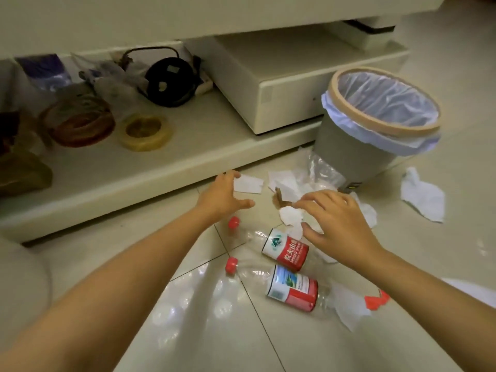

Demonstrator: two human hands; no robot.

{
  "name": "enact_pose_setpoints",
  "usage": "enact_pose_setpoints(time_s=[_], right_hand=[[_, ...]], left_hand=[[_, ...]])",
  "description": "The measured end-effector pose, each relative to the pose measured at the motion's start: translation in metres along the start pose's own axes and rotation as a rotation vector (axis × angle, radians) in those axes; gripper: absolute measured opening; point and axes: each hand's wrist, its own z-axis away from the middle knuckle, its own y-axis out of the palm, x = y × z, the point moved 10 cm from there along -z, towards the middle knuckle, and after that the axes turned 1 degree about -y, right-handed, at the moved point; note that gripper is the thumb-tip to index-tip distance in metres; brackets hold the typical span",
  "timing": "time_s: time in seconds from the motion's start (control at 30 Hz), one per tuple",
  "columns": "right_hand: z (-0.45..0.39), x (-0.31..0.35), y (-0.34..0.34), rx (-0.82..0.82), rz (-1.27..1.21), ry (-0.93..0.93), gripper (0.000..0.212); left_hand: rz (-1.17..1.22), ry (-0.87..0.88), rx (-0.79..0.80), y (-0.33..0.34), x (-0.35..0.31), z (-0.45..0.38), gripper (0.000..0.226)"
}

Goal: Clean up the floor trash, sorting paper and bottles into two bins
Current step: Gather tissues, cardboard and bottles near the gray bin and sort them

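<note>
Two clear plastic bottles with red caps and red labels lie on the tiled floor, one just below my right hand and the other nearer me. White paper scraps are scattered beside a grey bin with a tan rim and white liner. My left hand is spread, its fingertips at the left edge of a flat white paper piece. My right hand hovers with spread fingers, index tip and thumb on either side of a crumpled white paper. Neither hand has lifted anything.
More crumpled paper lies right of the bin, and another sheet with a red scrap lies under the near bottle's base. A clear plastic bag leans on the bin. A low cream shelf holds tape rolls, cables and a white box.
</note>
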Motion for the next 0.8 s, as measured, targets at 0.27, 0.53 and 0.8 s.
enact_pose_setpoints(time_s=[0.27,0.53,0.8], right_hand=[[0.035,-0.069,0.042,0.075,-0.03,0.19,0.044],[0.06,-0.117,0.066,0.1,-0.017,0.215,0.042],[0.061,-0.149,0.101,0.166,-0.06,0.305,0.044]], left_hand=[[-0.079,-0.096,0.012,0.07,0.005,-0.057,0.128],[-0.042,-0.169,0.077,0.088,0.015,-0.101,0.133],[-0.132,0.243,0.25,0.145,-0.068,-0.092,0.14]])
